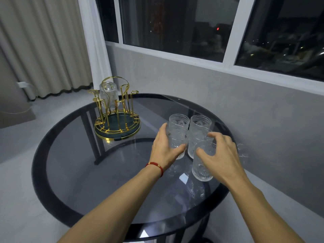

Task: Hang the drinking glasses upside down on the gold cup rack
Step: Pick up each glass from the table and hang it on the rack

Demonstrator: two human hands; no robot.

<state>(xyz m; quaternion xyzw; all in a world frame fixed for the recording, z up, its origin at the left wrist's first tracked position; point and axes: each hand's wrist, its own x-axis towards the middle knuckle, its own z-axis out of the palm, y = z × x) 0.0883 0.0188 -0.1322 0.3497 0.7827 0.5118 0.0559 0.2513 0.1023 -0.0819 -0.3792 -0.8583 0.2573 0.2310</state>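
Note:
The gold cup rack (117,120), on a dark round base, stands on the far left of the table. One clear embossed glass (107,93) hangs upside down on it. A cluster of upright embossed glasses stands at the table's right. My left hand (164,149) wraps around the left glass (178,135), thumb in front and fingers behind. The nearest glass (201,171) has my right hand (221,157) curled around its upper part. Another glass (200,124) stands untouched behind them.
The round dark glass table (73,155) has a thick black rim, and its legs show through the top. A grey wall with a window sill runs close behind the glasses on the right. Curtains hang at the far left.

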